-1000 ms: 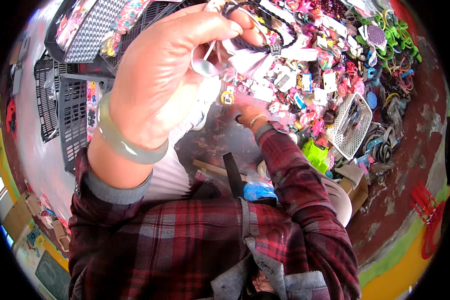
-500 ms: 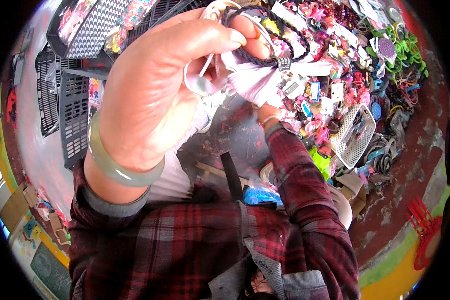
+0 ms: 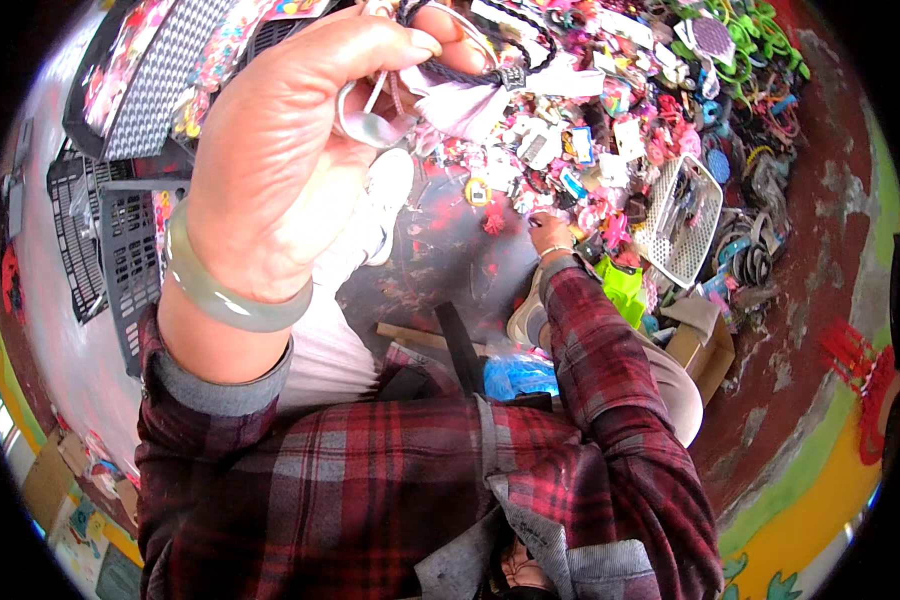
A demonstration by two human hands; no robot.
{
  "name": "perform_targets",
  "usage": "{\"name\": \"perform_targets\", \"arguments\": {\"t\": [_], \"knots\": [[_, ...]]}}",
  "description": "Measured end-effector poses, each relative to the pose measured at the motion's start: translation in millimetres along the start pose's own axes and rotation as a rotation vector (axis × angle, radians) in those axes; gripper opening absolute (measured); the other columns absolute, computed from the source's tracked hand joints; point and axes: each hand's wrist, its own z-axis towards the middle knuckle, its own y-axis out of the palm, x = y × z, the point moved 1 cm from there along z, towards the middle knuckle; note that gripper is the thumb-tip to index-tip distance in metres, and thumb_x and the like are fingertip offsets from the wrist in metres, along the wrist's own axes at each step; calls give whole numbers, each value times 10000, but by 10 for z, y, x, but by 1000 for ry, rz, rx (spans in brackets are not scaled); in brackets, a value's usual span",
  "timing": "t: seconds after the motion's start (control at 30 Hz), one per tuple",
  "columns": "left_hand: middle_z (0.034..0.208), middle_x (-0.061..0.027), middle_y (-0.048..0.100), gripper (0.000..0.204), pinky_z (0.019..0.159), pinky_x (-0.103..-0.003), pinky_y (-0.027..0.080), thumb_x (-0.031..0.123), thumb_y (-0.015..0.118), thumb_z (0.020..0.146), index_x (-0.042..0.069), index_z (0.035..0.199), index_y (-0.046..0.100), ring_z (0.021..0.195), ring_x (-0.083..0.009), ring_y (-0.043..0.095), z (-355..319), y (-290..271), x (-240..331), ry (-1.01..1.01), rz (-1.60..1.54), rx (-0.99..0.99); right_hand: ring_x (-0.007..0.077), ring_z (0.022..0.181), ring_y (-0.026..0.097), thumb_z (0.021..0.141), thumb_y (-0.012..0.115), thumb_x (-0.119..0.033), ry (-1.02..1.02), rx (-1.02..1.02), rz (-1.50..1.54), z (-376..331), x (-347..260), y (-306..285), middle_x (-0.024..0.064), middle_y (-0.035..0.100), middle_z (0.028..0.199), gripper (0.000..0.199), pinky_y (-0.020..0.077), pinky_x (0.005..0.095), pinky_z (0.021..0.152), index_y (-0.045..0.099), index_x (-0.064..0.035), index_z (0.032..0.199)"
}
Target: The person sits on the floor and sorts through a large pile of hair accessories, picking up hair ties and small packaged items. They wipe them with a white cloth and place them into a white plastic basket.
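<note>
My left hand [image 3: 280, 160], raised close and large at the upper left, is closed on a bunch of hair ties [image 3: 460, 100]. A black braided loop and pale lilac ribbon hang from it, with thin white bands around the fingers. A greenish bangle [image 3: 228, 285] circles that wrist. Lower and farther off, my right hand [image 3: 549, 234] is at the near edge of a heap of small hair accessories [image 3: 610, 130]. Its fingers look curled, and what they hold is too small to make out. A small red piece [image 3: 493, 222] lies on the dark surface nearby.
A white perforated basket [image 3: 682, 225] stands at the heap's right side, with green hair ties [image 3: 750, 45] farther back. Black plastic crates [image 3: 135, 260] and packaged goods are at the left. A blue plastic bag [image 3: 520, 377] and an open cardboard box [image 3: 705, 350] lie near my legs.
The view has shifted. My left hand still grips the hair ties, now farther left and up in the picture. My right hand, partly hidden behind the ribbon before, now shows beside the heap.
</note>
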Motion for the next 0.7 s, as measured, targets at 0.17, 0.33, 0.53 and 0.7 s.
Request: {"name": "perform_targets", "arguments": {"t": [0.17,0.33,0.53,0.7], "knots": [[910,-151,604,151,867,-312,442,-6,500,801,-55,927,567,914,-218,572,74,174,-165,-5,21,-57,122,686,593,761,591,-145,203,-229,1019,-216,-383,-308,55,633,763,308,430,248,578,557,-94,1063],[865,-103,605,110,760,-287,476,42,530,815,-27,890,571,836,-166,579,174,303,-415,-14,168,-57,120,738,577,838,538,-127,-61,-282,1636,-457,-475,-1157,29,619,815,270,423,228,630,514,-68,1100],[794,-59,613,118,625,-257,490,108,552,826,3,870,580,683,-126,586,433,315,-710,-84,221,0,149,720,559,846,540,-111,-453,-83,1732,-796,-783,-2473,94,613,859,262,467,278,676,521,-30,1094],[825,-69,620,131,691,-264,443,89,544,811,-1,902,577,762,-140,571,444,401,-954,-116,337,47,100,650,526,839,494,-15,-622,212,1487,-1213,-1281,-3093,93,622,964,316,449,232,621,479,-16,1154]]}}
